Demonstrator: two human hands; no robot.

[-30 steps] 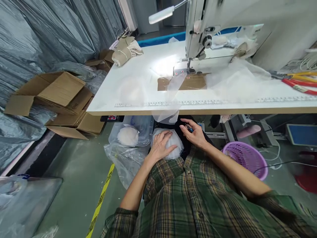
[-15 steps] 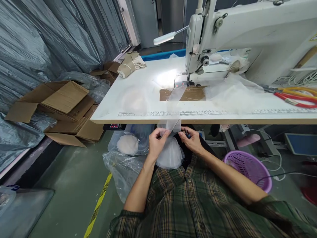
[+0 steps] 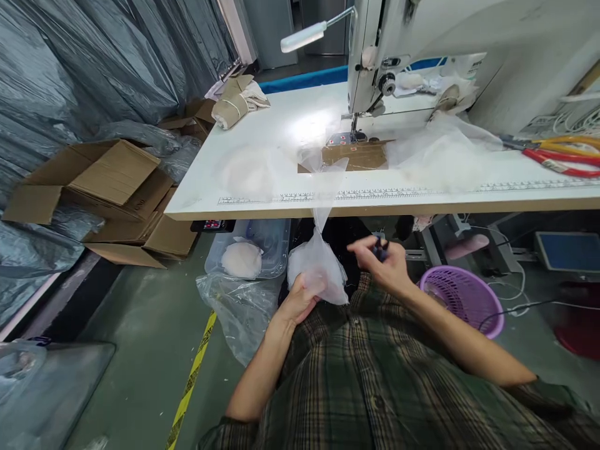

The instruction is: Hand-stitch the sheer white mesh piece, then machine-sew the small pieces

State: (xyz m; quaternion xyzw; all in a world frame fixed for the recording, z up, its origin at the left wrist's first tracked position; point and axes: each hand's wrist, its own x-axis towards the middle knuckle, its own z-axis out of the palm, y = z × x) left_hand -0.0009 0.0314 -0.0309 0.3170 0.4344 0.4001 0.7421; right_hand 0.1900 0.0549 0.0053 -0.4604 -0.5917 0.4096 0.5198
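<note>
Fabric (image 3: 322,253) across table edge (image 3: 248,215), seemingly onto lap (image 3: 345,232).

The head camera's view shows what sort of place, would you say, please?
Probably a sewing workshop: a sewing machine on a white table with a printed ruler, and sheer white fabric draped over the edge.

An open cardboard box (image 3: 117,172) sits on the floor left of the table (image 3: 201,181), near a grey plastic sheet (image 3: 94,69). A purple basket (image 3: 462,300) (its sides full of holes) stands beneath the table's right part.
</note>
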